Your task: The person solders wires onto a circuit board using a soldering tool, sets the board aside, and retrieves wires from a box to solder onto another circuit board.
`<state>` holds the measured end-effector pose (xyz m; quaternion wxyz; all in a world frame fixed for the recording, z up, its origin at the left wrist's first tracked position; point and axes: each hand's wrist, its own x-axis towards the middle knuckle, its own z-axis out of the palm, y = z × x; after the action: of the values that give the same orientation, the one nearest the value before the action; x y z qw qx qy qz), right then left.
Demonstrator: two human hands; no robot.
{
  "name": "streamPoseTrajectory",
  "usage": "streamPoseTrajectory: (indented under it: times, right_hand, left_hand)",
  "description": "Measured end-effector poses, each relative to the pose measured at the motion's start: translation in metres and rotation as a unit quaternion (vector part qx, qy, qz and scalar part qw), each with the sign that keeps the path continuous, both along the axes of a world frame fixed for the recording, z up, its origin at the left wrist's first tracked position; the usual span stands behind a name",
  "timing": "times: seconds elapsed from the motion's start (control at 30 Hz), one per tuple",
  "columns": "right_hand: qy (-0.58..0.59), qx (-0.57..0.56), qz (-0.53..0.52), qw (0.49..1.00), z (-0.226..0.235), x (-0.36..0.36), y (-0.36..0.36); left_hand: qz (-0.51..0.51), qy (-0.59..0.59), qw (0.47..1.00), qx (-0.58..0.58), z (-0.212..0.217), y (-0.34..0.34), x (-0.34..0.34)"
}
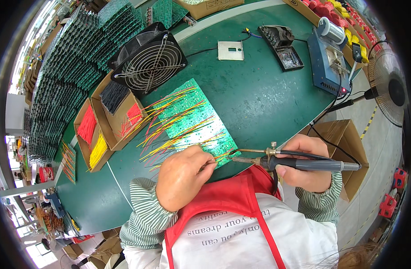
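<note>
A green circuit board [194, 119] lies on the green table [259, 89] in front of me, with several red and yellow wires fanning off its left side. My right hand [306, 163] grips a black-handled soldering iron [299, 164] whose tip points left at the board's near edge. My left hand [183, 177] is closed on a wire [221, 155] at that same edge, just left of the iron's tip. Both forearms wear green-striped sleeves.
Cardboard boxes [109, 123] of red, yellow and black wires sit left of the board. A black fan [148, 60] stands behind them, beside stacks of green boards [71, 67]. A blue soldering station [328, 56] and black holder [284, 47] are far right. An open carton [346, 139] sits below the table edge.
</note>
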<state>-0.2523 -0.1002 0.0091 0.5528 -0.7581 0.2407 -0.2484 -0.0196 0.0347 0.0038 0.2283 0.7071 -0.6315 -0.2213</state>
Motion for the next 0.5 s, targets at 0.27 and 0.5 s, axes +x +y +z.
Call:
streamPoseTrajectory:
  times: [0.27, 0.5]
  right_hand:
    - [-0.003, 0.016, -0.009, 1.000, -0.002, -0.009, -0.001]
    - [-0.005, 0.001, -0.029, 1.000, -0.002, -0.014, -0.003]
  left_hand:
    - [0.084, -0.135, 0.983, -0.095, 0.032, 0.007, 0.028]
    - [-0.027, -0.039, 0.996, -0.075, 0.001, -0.014, -0.015]
